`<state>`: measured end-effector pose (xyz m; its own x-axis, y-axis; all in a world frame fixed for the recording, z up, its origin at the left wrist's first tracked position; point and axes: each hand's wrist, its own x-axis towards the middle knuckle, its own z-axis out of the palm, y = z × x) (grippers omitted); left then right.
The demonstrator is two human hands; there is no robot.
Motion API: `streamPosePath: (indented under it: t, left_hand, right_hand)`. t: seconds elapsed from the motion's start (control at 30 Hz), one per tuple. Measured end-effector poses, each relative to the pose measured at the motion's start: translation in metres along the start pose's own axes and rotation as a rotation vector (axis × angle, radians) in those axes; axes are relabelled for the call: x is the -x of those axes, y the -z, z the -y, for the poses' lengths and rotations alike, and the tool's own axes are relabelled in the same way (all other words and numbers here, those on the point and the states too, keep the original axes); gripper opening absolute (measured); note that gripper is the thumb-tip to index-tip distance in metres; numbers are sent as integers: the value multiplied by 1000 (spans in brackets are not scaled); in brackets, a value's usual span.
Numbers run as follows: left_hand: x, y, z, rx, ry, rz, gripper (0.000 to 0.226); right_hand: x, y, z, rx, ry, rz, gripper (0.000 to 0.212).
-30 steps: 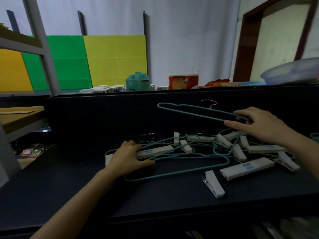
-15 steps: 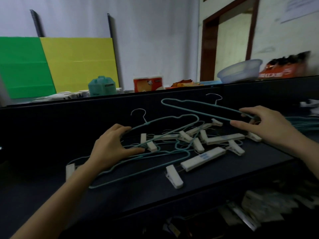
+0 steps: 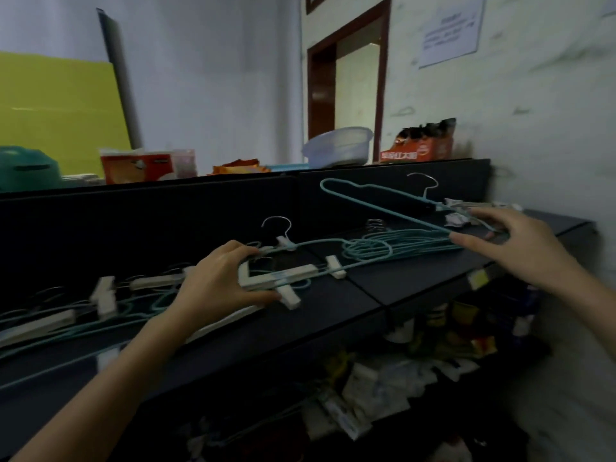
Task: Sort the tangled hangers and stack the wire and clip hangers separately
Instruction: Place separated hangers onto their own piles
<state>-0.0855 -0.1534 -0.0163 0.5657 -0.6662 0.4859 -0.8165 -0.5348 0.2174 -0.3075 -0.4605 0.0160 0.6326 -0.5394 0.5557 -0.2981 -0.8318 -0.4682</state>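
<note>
Sorting partway: right hand [image 3: 510, 248] pinches a raised wire hanger [image 3: 400, 214] just over the wire-hanger stack [image 3: 410, 243] beneath its fingers, left hand [image 3: 220, 281] grips a clip hanger [image 3: 283, 277] (no clip stack visible), tangle [image 3: 100, 305] left of it unsorted.

Cluttered storeroom-like back room, dark table [image 3: 400, 281] against a scuffed white wall, plastic basin [image 3: 336, 146] and snack packets [image 3: 420, 145] on the ledge behind, paper notice [image 3: 450, 28] taped up, brown-framed doorway [image 3: 350, 78], loose packets heaped on the lower shelf [image 3: 366, 388]
</note>
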Motion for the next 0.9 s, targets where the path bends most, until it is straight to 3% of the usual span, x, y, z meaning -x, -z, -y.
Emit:
streamPosePath:
  t: [0.07, 0.13, 0.27, 0.37, 0.63, 0.8, 0.9]
  left_hand:
    - [-17, -23, -27, 24, -5, 40, 108]
    - [-31, -47, -53, 43, 21, 74, 98]
    - [-50, -92, -93, 77, 49, 53, 84]
    - [-70, -110, -112, 50, 27, 77, 83]
    - [-137, -148, -138, -28, -17, 91, 81]
    - [-181, -171, -140, 13, -1, 91, 79]
    - [-208, -182, -138, -46, -12, 74, 80]
  right_hand:
    - [-4, 14, -32, 0, -21, -16, 76]
    - [-9, 26, -61, -14, -39, -15, 75]
    - [-16, 42, -102, -41, -48, -5, 97]
    - [-24, 47, -124, -24, -51, 0, 83]
    - [-71, 38, -160, -3, -21, 40, 82]
    - [-113, 20, -180, 1, 14, 61, 69]
    - [-141, 5, -189, -15, 45, 103, 80]
